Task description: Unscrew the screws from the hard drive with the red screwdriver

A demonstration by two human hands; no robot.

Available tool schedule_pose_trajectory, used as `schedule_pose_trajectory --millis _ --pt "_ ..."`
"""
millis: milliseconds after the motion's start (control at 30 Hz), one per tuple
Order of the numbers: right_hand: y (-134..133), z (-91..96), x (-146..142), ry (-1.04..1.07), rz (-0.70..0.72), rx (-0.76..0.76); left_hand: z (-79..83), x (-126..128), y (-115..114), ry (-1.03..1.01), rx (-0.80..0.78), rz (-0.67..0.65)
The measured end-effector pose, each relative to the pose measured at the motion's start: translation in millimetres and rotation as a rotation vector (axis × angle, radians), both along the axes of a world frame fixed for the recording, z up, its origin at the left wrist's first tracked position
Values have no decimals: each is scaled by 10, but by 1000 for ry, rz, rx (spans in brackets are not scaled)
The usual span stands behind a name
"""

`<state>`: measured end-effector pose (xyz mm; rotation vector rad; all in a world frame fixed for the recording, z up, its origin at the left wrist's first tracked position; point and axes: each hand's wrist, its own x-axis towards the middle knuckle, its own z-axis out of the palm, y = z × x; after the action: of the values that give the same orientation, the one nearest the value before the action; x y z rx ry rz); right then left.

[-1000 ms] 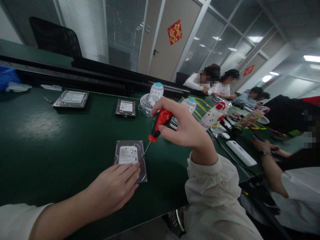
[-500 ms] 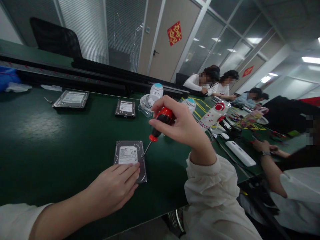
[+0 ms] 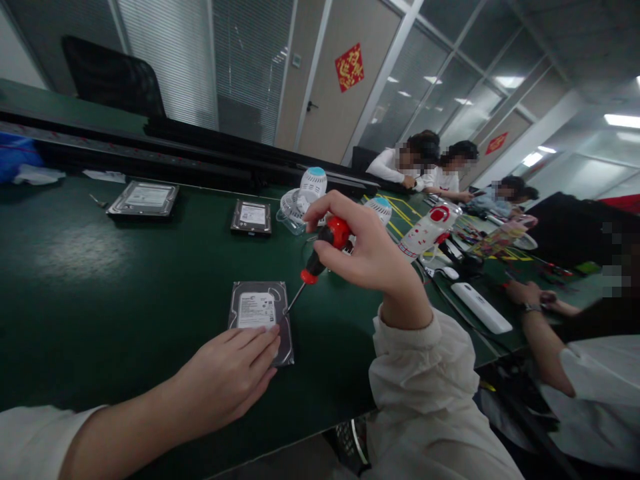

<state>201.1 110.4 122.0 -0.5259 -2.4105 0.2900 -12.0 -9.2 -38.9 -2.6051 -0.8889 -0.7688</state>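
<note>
Hard drive: a flat rectangular hard drive of dark metal with a white printed label (image 3: 257,308) lies on the green table top (image 3: 150,287), label side up, in front of the person.
Screwdriver: a screwdriver with red and black handle and thin metal shaft (image 3: 313,264) stands tilted; its tip meets the drive near the right edge. Whether it sits in a screw is too small to tell.
Right hand: the right hand (image 3: 363,250) grips the handle, with thumb and fingers bent around it.
Left hand: the left hand (image 3: 240,363) rests flat on the near part of the drive, its fingers extended and together, not closed around anything.
Other drives: beyond lie a small dark drive with a pale label (image 3: 251,217) and, farther left, a larger silver-black drive (image 3: 143,200).
Behind the right hand: a white plastic device with a blue round top (image 3: 313,183) stands near.
Right side: a white bottle with red patterns (image 3: 431,230) and a long white plastic box (image 3: 481,307).
</note>
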Motion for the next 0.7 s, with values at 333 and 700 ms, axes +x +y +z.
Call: schedule_pose_trajectory --millis 333,700 --pt "8 -14 -6 29 -27 -26 16 9 7 -1 2 -2" --pt "6 -28 -14 15 -52 -28 41 4 9 -13 1 0"
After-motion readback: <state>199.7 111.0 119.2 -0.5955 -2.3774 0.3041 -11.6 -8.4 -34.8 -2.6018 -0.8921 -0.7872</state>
